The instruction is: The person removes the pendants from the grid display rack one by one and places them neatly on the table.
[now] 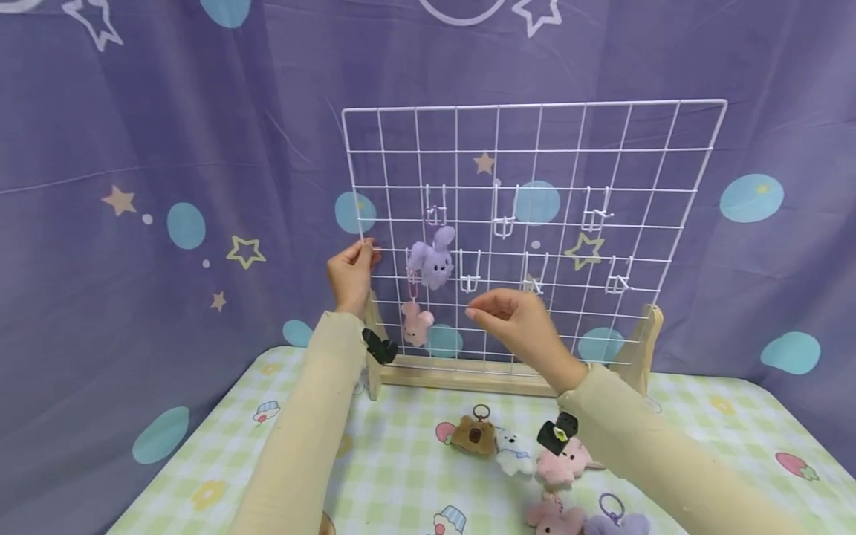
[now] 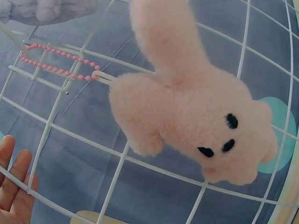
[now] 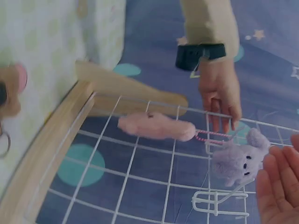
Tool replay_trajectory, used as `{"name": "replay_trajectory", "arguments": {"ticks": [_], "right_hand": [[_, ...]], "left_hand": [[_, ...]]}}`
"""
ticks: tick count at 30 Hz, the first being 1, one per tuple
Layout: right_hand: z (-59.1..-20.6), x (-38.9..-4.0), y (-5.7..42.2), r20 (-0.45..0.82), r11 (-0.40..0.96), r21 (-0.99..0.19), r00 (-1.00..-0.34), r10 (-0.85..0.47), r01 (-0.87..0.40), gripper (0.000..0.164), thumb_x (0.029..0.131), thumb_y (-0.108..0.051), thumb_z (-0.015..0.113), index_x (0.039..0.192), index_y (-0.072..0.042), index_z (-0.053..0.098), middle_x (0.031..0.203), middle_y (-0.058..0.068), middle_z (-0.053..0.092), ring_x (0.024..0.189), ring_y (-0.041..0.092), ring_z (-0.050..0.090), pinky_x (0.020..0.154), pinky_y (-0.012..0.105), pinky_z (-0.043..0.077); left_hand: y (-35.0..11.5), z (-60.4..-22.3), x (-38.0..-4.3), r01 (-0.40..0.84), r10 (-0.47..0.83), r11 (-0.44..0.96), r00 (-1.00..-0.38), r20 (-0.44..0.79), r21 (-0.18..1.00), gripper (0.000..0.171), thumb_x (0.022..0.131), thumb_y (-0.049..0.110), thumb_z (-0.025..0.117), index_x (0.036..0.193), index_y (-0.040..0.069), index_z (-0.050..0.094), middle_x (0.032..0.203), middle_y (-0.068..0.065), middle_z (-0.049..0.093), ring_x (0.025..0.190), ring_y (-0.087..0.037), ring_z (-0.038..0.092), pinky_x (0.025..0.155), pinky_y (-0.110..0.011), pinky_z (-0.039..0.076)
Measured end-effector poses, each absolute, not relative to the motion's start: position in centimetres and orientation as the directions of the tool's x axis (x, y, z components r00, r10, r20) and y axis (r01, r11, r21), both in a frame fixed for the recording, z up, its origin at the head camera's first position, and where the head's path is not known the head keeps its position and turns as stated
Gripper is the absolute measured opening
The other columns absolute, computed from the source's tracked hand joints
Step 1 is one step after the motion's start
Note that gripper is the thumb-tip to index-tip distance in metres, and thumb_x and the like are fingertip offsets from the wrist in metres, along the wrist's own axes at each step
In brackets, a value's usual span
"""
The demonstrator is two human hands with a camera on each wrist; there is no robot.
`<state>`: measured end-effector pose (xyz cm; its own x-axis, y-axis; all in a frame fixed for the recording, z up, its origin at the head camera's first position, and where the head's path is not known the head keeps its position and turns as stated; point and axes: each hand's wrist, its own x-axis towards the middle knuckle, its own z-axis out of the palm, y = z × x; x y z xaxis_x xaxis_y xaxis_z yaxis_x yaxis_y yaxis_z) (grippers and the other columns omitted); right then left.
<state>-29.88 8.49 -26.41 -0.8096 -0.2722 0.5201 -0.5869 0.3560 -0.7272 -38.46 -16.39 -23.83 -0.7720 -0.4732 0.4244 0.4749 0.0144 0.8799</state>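
Observation:
My left hand (image 1: pixel 351 279) grips the left edge of a white wire grid (image 1: pixel 535 105), its fingers (image 2: pixel 19 179) reaching behind the wires in the left wrist view. Close by, a pink plush keychain (image 1: pixel 416 325) hangs from a hook by a pink bead chain (image 2: pixel 60 67). A purple plush keychain (image 1: pixel 435 261) with long ears hangs higher, slightly to the right. My right hand (image 1: pixel 518 323) hovers before the grid, right of both plush toys. Its fingers are loosely bent with nothing between them, and they appear relaxed in the right wrist view.
Several bare white hooks, including an upper middle hook (image 1: pixel 504 227), sit on the grid. Its wooden stand (image 1: pixel 468 375) rests on a checked tablecloth (image 1: pixel 394 461). In front lie a brown bear keychain (image 1: pixel 473 437), a white plush (image 1: pixel 513 453), pink plushes (image 1: pixel 562 462) and a purple plush (image 1: pixel 618 524).

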Motion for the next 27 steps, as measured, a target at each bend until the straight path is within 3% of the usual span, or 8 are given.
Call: {"name": "replay_trajectory", "arguments": {"ticks": [10,15,22,27], "right_hand": [[-23.1,-31.9,6.3,0.544,0.362,-0.726,-0.81,-0.216,-0.584,0.02,0.087,-0.02,0.069,0.1,-0.005,0.07,0.094,0.006,0.071,0.083,0.018,0.067,0.072,0.032,0.056],[-21.3,-33.0,5.4,0.566,0.313,-0.745,-0.807,-0.169,-0.589,0.027,0.087,-0.015,0.069,0.109,-0.001,0.066,0.102,0.01,0.07,0.092,0.021,0.066,0.08,0.031,0.055],[-20.5,-34.3,4.5,0.59,0.284,-0.748,-0.797,-0.13,-0.6,0.026,0.086,-0.013,0.069,0.108,0.001,0.066,0.104,0.012,0.069,0.092,0.022,0.066,0.082,0.029,0.054],[-20.5,-34.9,3.7,0.614,0.294,-0.736,-0.784,-0.089,-0.61,0.023,0.086,-0.012,0.068,0.105,0.002,0.067,0.102,0.014,0.07,0.091,0.022,0.067,0.081,0.027,0.055]], "left_hand": [[-16.2,-23.9,-38.5,0.495,-0.475,0.03,-0.758,0.448,0.868,0.021,0.091,0.004,0.058,0.106,-0.006,0.069,0.077,-0.002,0.068,0.071,-0.013,0.068,0.068,-0.02,0.056],[-16.3,-24.0,-38.5,0.507,-0.477,0.03,-0.75,0.458,0.861,0.021,0.091,0.003,0.057,0.105,-0.007,0.068,0.077,-0.004,0.068,0.068,-0.011,0.067,0.068,-0.02,0.056],[-16.2,-23.8,-38.2,0.498,-0.484,0.045,-0.747,0.455,0.866,0.022,0.092,0.005,0.057,0.107,-0.007,0.068,0.093,-0.018,0.069,0.07,-0.011,0.067,0.068,-0.019,0.055],[-16.0,-23.9,-38.2,0.484,-0.486,0.041,-0.755,0.44,0.874,0.021,0.092,0.005,0.058,0.107,-0.006,0.068,0.087,-0.011,0.07,0.072,-0.014,0.068,0.067,-0.018,0.055]]}}
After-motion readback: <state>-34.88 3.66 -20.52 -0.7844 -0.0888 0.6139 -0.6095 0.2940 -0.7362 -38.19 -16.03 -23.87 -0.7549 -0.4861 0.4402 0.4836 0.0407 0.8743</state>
